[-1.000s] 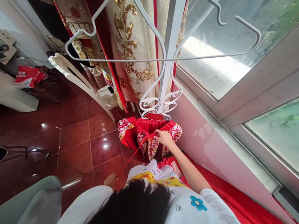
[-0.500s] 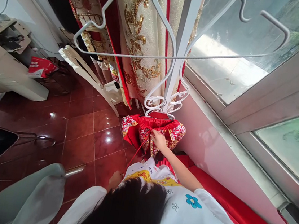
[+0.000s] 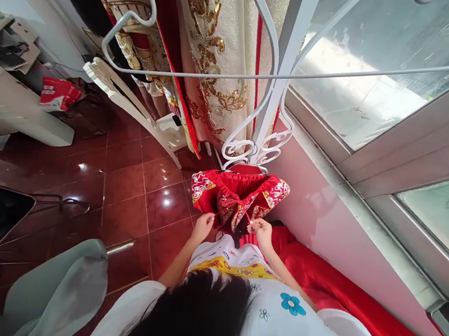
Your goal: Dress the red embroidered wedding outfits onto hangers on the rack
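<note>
Below the red jacket, your right hand pinches its red cord; your left hand curls opposite, grasp unclear.

Costume or bridal-wear fitting room: embroidered gowns on white garment rack, red tiled floor, window alongside.

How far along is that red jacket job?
Done: the red jacket hangs on the white stand. In hand: the right hand pinches a red cord at its front, the left hand alongside. Left: the front gapes untied; red cloth lies on the floor.
</note>
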The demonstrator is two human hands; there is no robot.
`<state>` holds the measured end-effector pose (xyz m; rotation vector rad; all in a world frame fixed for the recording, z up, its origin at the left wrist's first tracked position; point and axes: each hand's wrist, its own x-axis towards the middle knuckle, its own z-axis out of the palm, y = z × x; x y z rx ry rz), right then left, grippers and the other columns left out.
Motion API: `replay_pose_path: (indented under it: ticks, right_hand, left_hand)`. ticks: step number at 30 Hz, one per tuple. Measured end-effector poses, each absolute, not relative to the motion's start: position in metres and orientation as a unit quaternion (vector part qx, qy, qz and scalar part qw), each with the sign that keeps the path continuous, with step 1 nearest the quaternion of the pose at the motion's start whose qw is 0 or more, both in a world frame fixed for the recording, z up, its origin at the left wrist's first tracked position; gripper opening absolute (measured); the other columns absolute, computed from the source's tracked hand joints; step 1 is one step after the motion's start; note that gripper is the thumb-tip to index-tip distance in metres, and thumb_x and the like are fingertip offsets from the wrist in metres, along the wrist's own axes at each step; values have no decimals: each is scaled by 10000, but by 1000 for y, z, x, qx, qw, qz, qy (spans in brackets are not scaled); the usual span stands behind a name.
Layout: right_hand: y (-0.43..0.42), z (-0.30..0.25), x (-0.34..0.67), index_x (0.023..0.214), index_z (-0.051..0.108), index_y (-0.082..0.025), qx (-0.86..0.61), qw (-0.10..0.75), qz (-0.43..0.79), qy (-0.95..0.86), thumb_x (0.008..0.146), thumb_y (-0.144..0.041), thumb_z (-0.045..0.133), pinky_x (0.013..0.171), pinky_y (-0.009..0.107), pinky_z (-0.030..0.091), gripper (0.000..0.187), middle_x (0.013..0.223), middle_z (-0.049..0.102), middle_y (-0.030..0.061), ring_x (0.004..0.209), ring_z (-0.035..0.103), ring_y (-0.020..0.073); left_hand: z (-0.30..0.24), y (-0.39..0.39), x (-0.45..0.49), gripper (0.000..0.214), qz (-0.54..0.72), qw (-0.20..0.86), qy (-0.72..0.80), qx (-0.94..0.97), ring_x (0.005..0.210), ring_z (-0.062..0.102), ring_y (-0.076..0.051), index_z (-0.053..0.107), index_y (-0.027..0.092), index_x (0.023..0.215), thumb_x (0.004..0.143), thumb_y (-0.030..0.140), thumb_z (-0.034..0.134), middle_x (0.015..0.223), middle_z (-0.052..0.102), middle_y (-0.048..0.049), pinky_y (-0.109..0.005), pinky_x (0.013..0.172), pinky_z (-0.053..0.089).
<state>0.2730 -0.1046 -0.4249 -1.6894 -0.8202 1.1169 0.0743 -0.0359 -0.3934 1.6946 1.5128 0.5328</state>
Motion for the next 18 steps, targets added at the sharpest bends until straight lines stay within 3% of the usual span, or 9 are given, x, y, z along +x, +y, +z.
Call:
replay_pose_path:
  ticks: [3, 5, 7, 10, 14, 18]
  right_hand:
    - [-112, -414, 283, 662, 493, -183, -677, 456, 499, -292, 642, -579, 541, 493, 311, 492, 399, 547, 601, 60, 457, 546, 157]
    - [-112, -406, 285, 640, 463, -191, -671, 442, 523, -286, 641, -588, 541, 445, 283, 451, 404, 519, 574, 39, 411, 496, 132]
    - [-108, -401, 284, 638, 434, -199, -664, 416, 545, -298, 659, -613, 521, 408, 257, 407, 423, 493, 545, 13, 380, 456, 115]
    - [-93, -398, 278, 674, 425, -206, -668, 362, 557, -335, 741, -620, 447, 397, 242, 382, 420, 456, 516, -13, 363, 443, 118]
    - [-62, -399, 276, 757, 494, -188, -715, 309, 488, -393, 821, -516, 477, 561, 270, 463, 334, 605, 600, 16, 518, 561, 145]
    - [-30, -398, 276, 1003, 528, -177, -757, 295, 385, -438, 823, -419, 558, 815, 320, 452, 303, 926, 650, 72, 859, 622, 200]
  left_hand:
    - [-395, -28, 99, 209, 245, 376, 564, 693, 896, 601, -149, 604, 142, 1021, 919, 280, 485, 1009, 626, -67, -337, 829, 513]
    - [-392, -22, 117, 208, 274, 345, 554, 706, 998, 574, -171, 602, 164, 1049, 909, 260, 483, 1068, 619, -80, -344, 909, 476]
    - [-389, -17, 131, 250, 288, 321, 542, 721, 1094, 532, -199, 583, 186, 1113, 884, 265, 519, 1146, 598, -88, -359, 969, 436]
    - [-389, -10, 142, 196, 279, 304, 521, 748, 1022, 556, -198, 616, 189, 1041, 880, 243, 518, 1050, 633, -72, -348, 930, 448]
    - [-389, 0, 144, 179, 255, 264, 507, 780, 964, 545, -222, 661, 178, 882, 885, 223, 487, 976, 637, -88, -370, 897, 441]
    - [-382, 15, 146, 263, 241, 217, 486, 812, 1180, 448, -250, 632, 211, 1098, 890, 210, 471, 1229, 577, -87, -419, 1051, 314]
